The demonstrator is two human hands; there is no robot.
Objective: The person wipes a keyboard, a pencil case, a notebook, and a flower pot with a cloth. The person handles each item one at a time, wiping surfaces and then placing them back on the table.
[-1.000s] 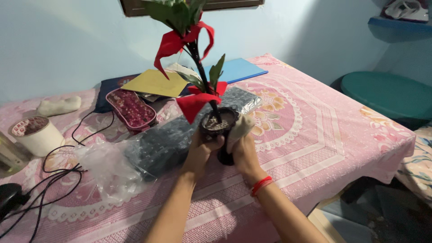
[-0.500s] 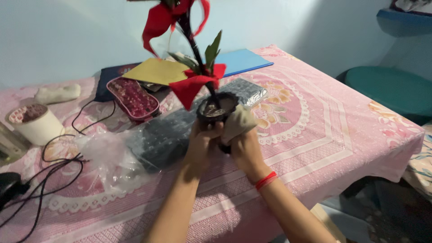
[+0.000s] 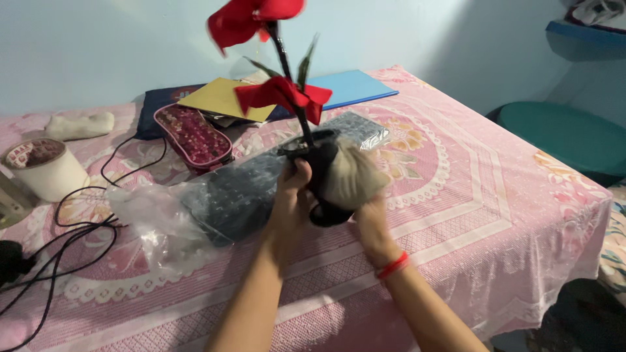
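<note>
Held a dark pot (image 3: 324, 195) up over the table (image 3: 495, 195), just above the keyboard (image 3: 241, 192), clear of the cloth-covered top. Gripped it with the left hand (image 3: 291, 195), fingers curled tight round its side. Pressed a pale cloth (image 3: 352, 175) against its other side with the right hand (image 3: 370, 218), closed about the bunched fabric. Carried red flowers (image 3: 277, 96) on a tall stem, tilted and blurred.

Best done, probably, with a firm left grip low on the pot and short strokes of the cloth, keeping the stem near upright so as not to whip the top-heavy flowers about or spill anything from the rim.

Lay under and behind: the keyboard in clear wrapping, with a crumpled bag (image 3: 147, 218) at its left end; a beaded pink case (image 3: 192, 135); yellow (image 3: 218, 99) and blue (image 3: 352, 87) folders; a white tub (image 3: 47, 173); black cables (image 3: 78, 225) looping at the left. Stood well apart to the right: a green stool (image 3: 567, 133). Nearest in the way: keyboard and case, right below the pot.
</note>
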